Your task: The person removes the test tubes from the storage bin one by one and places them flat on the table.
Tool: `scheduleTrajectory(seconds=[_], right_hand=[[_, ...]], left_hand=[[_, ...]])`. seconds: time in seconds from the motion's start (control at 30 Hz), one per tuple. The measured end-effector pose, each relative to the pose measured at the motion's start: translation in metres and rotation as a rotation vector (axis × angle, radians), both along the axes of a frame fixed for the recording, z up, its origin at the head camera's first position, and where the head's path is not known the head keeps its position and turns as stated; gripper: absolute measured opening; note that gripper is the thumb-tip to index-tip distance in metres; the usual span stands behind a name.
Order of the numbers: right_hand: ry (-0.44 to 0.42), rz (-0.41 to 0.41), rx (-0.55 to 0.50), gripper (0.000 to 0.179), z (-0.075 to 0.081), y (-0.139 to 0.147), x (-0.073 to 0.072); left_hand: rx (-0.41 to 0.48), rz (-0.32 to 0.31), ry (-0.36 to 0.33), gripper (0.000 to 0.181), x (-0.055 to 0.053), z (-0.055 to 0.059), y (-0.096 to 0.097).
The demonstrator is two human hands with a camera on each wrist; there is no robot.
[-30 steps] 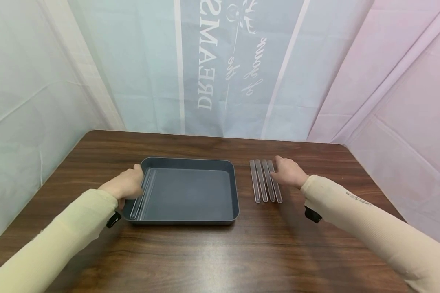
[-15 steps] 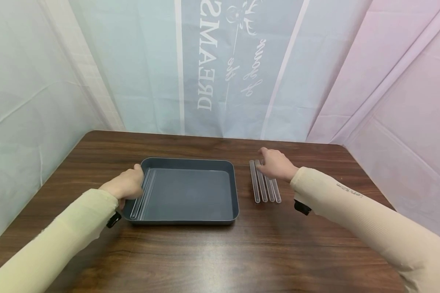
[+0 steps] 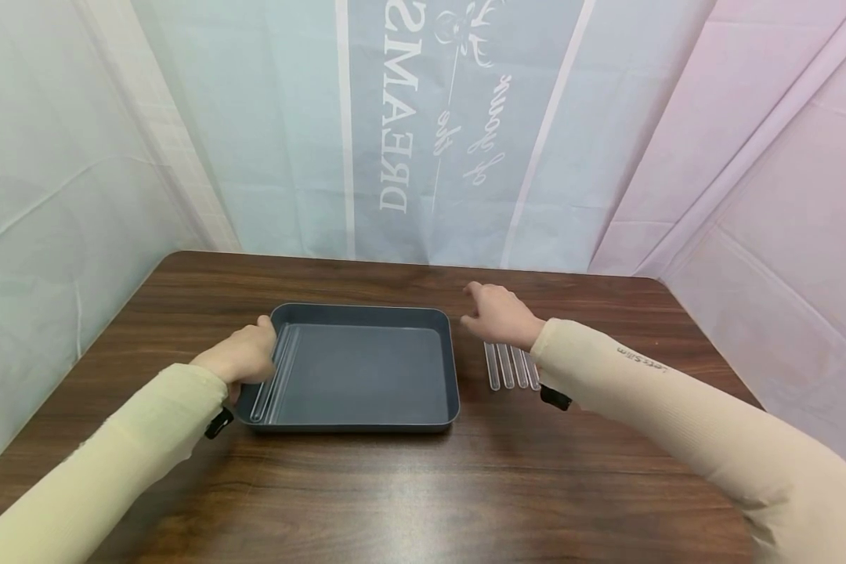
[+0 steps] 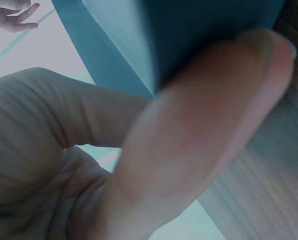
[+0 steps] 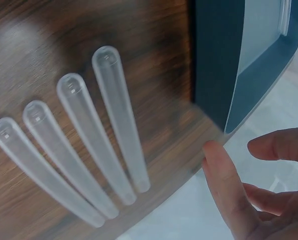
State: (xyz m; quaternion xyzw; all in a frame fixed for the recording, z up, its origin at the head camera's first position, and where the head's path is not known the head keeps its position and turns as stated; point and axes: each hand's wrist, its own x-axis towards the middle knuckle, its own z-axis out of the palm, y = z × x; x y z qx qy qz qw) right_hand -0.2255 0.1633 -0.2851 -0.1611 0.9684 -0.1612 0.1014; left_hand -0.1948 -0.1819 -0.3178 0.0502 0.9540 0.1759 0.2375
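My left hand pinches the left rim of a dark grey rectangular baking tray. In the left wrist view a finger and the thumb lie on either side of the tray's wall. Clear tubes with rounded ends, like test tubes, lie lengthwise inside along the tray's left side. My right hand hovers between the tray's right edge and several more clear test tubes on the table, hiding their far ends in the head view. Its fingers are spread apart and hold nothing. The right wrist view shows these tubes side by side.
The brown wood-grain table carries the tray and tubes. Light fabric curtains hang behind it and at both sides. A dark device is strapped under each wrist.
My right hand has moved left across the far ends of the loose test tubes, toward the tray. My left hand and the tray have stayed in place.
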Motion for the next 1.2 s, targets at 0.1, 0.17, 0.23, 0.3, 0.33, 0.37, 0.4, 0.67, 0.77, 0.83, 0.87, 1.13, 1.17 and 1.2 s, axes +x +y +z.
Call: scheduleTrajectory(seconds=[0.1, 0.17, 0.23, 0.3, 0.33, 0.37, 0.4, 0.67, 0.77, 0.83, 0.87, 1.13, 1.17, 1.2], right_hand=[[0.020, 0.020, -0.001, 0.049, -0.001, -0.007, 0.001], [0.027, 0.027, -0.004, 0.048, -0.001, -0.011, 0.002], [0.034, 0.035, -0.007, 0.047, -0.001, -0.015, 0.002], [0.036, 0.041, -0.006, 0.047, 0.000, -0.019, 0.003], [0.038, 0.047, -0.005, 0.047, 0.000, -0.021, 0.003], [0.041, 0.054, -0.001, 0.047, 0.000, -0.023, 0.003], [0.043, 0.060, 0.000, 0.047, -0.001, -0.025, 0.003], [0.051, 0.100, -0.013, 0.045, -0.001, -0.040, 0.002], [0.046, 0.119, -0.008, 0.046, -0.002, -0.048, 0.002], [0.048, 0.136, -0.003, 0.046, -0.002, -0.053, 0.001], [0.048, 0.144, -0.003, 0.046, -0.003, -0.056, 0.001], [0.027, 0.184, -0.008, 0.046, -0.009, -0.075, 0.004], [0.025, 0.187, -0.008, 0.046, -0.010, -0.078, 0.005], [0.023, 0.191, -0.011, 0.046, -0.011, -0.081, 0.005]], left_hand=[[0.000, 0.001, -0.001, 0.077, 0.000, 0.000, 0.000], [0.001, 0.001, -0.002, 0.077, 0.000, 0.000, -0.001], [0.000, 0.001, -0.003, 0.077, 0.000, 0.000, -0.001], [0.000, 0.003, -0.001, 0.077, 0.001, 0.000, -0.001], [0.000, 0.003, -0.001, 0.077, 0.001, 0.000, -0.001], [-0.002, 0.002, 0.002, 0.077, 0.001, 0.000, -0.001], [-0.003, 0.000, 0.004, 0.077, 0.000, 0.000, -0.001], [0.007, 0.002, 0.001, 0.074, 0.000, -0.001, -0.002], [0.014, 0.011, -0.012, 0.073, -0.001, 0.000, -0.001], [0.013, 0.012, -0.015, 0.074, -0.001, 0.000, -0.001], [0.009, 0.011, -0.013, 0.074, -0.001, 0.000, -0.001], [-0.010, 0.008, 0.007, 0.074, 0.000, -0.001, 0.000], [-0.005, 0.013, 0.006, 0.074, 0.000, -0.001, 0.000], [-0.001, 0.016, 0.006, 0.074, 0.000, -0.002, 0.000]])
